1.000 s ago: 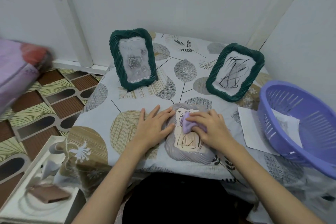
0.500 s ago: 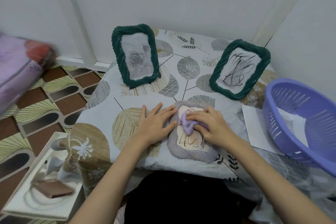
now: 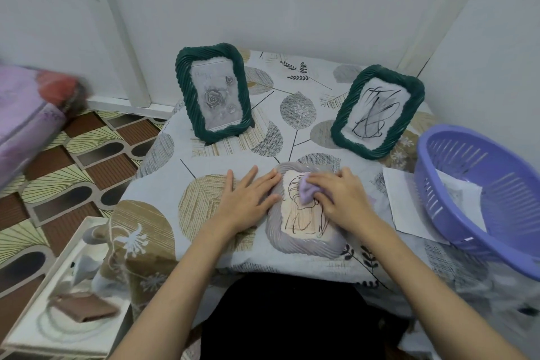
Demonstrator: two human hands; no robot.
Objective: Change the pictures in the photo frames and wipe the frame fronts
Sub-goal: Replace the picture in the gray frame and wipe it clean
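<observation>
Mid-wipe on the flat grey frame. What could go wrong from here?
1. The grey frame lies near the table's front edge; a hard stroke toward the body might slide it off, though the left hand braces its side.
2. The right hand rubs the purple cloth over only the upper glass, so the lower part may get missed.
3. A wide sweep could knock the right green frame, propped just behind.

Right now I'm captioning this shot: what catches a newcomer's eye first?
The two hands at the centre: the right hand presses a purple cloth on a grey frame lying flat, the left hand steadying it. Behind stand two green frames, and a purple basket sits at right.
</observation>
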